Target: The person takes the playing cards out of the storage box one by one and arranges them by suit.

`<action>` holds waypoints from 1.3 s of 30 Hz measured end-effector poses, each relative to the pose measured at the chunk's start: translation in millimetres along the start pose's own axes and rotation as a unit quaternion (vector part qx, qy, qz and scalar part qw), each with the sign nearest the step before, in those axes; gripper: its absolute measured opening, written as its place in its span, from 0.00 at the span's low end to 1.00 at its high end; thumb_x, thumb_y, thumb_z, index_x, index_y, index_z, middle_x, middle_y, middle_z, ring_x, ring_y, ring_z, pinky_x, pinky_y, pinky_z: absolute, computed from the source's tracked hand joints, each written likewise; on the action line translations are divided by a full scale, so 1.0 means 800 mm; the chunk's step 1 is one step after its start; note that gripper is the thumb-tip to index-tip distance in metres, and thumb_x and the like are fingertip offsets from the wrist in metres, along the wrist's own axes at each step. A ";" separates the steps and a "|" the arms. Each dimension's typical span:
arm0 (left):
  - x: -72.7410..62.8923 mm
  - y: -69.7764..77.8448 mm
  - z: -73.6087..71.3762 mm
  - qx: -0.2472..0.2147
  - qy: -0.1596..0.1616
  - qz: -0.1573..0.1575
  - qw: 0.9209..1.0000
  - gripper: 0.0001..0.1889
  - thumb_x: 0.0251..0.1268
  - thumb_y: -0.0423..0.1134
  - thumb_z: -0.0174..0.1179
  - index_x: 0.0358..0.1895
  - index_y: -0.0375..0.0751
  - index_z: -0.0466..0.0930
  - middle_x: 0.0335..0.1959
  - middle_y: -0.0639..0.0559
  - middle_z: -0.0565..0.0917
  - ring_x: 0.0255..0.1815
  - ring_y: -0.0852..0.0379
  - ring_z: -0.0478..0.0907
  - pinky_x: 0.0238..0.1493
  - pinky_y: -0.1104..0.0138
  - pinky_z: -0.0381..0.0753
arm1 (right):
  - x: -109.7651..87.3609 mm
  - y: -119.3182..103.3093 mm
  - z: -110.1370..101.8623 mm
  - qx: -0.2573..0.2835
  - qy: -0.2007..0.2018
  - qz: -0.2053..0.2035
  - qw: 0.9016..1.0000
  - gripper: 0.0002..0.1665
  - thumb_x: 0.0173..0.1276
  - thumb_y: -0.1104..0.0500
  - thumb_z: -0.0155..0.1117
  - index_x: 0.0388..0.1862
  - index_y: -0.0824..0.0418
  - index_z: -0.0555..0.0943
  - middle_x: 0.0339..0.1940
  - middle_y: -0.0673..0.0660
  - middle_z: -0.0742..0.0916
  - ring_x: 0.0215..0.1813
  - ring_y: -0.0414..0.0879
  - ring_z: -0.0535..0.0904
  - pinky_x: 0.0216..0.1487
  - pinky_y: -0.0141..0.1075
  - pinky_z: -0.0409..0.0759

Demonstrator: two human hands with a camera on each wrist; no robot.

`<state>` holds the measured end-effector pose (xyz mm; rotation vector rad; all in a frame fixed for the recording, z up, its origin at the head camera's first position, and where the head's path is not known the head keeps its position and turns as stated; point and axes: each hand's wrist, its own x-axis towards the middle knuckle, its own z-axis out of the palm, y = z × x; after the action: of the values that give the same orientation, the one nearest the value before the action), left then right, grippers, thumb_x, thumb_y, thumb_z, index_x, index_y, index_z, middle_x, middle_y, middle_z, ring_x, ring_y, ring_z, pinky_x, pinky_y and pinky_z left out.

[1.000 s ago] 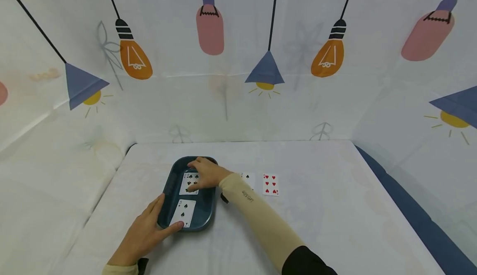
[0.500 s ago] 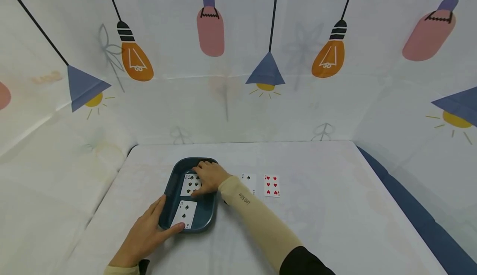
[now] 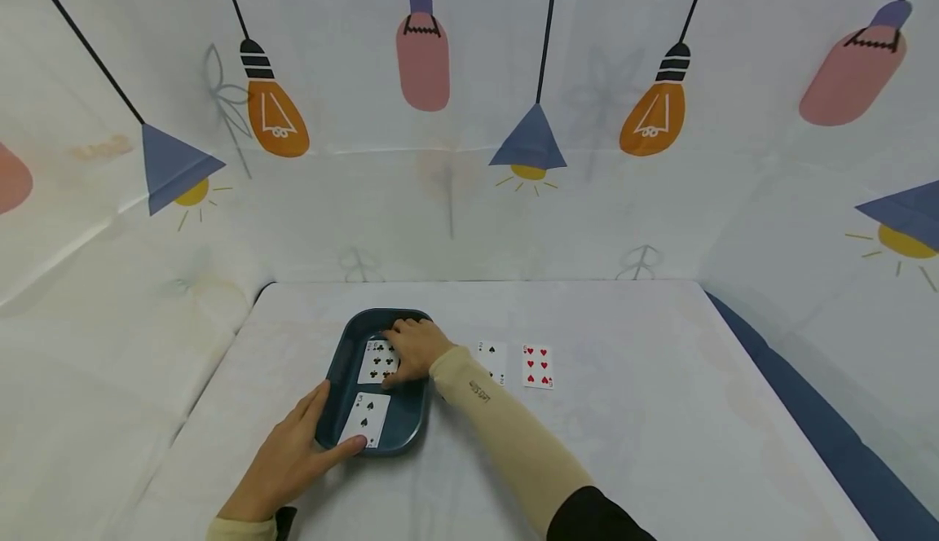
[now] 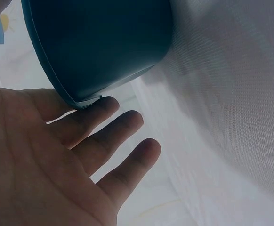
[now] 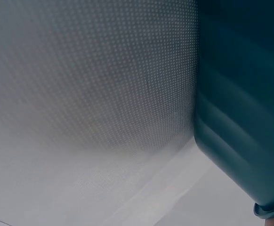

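A dark teal tray (image 3: 412, 411) stands on the left part of the white table. Two playing cards lie face up inside it: a clubs card (image 3: 376, 362), partly covered, and a three of spades (image 3: 367, 415). My left hand (image 3: 282, 455) is at the near left corner, its thumb over the rim by the spades card. In the left wrist view its fingers (image 4: 123, 176) stretch out along the tray's outside wall. Over the right rim reaches my right hand (image 3: 420, 349), thumb and index finger apart inside the tray, nothing visible between them. Its other fingertips are hard to make out.
To the tray's right lie a two of spades (image 3: 493, 360), partly behind my right forearm, and a six of hearts (image 3: 539, 367). White cloth covers the table (image 3: 660, 411). A fabric wall (image 3: 469, 215) with printed lamps stands behind it.
My right hand has drawn back a little to the right and bares more of the clubs card, then stays nearly still. The left hand keeps its place at the tray.
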<state>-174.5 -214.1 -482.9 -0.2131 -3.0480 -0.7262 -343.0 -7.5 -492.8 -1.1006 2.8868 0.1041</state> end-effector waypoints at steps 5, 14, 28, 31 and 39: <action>0.001 0.000 0.000 -0.001 -0.001 -0.001 1.000 0.60 0.58 0.72 0.63 0.78 0.28 0.53 0.72 0.26 0.65 0.67 0.29 0.70 0.61 0.37 0.72 | 0.001 -0.002 0.000 -0.017 -0.003 0.000 1.000 0.58 0.54 0.20 0.64 0.76 0.51 0.70 0.67 0.51 0.78 0.67 0.45 0.74 0.65 0.38 0.73; 0.001 0.002 -0.002 0.006 -0.011 -0.011 1.000 0.61 0.57 0.74 0.62 0.79 0.28 0.52 0.72 0.26 0.65 0.67 0.29 0.70 0.61 0.37 0.72 | 0.000 -0.004 -0.001 -0.013 -0.003 0.003 1.000 0.56 0.55 0.21 0.65 0.75 0.51 0.71 0.67 0.51 0.79 0.66 0.45 0.75 0.65 0.38 0.73; 0.001 0.001 -0.002 0.006 -0.011 -0.011 1.000 0.61 0.57 0.74 0.62 0.79 0.28 0.52 0.72 0.26 0.64 0.67 0.28 0.70 0.61 0.37 0.72 | -0.003 -0.003 -0.004 -0.004 0.004 -0.006 1.000 0.52 0.57 0.26 0.67 0.74 0.53 0.72 0.65 0.53 0.79 0.64 0.45 0.75 0.65 0.38 0.73; 0.001 0.002 -0.002 0.003 -0.011 -0.011 1.000 0.61 0.57 0.74 0.62 0.79 0.28 0.52 0.72 0.26 0.65 0.67 0.29 0.70 0.61 0.37 0.72 | -0.002 -0.002 -0.002 -0.001 0.009 -0.006 1.000 0.53 0.57 0.26 0.67 0.75 0.53 0.71 0.64 0.53 0.78 0.63 0.46 0.75 0.66 0.38 0.72; 0.001 0.004 -0.004 0.004 -0.017 -0.017 1.000 0.61 0.57 0.74 0.62 0.79 0.29 0.52 0.73 0.26 0.64 0.68 0.29 0.69 0.62 0.37 0.71 | -0.004 0.000 -0.003 0.006 0.022 -0.013 1.000 0.53 0.56 0.26 0.66 0.75 0.53 0.71 0.62 0.53 0.77 0.60 0.44 0.73 0.66 0.37 0.72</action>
<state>-174.9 -212.8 -478.7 -0.1766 -3.0921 -0.7204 -340.8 -5.2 -490.3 -1.1517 2.9072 0.0605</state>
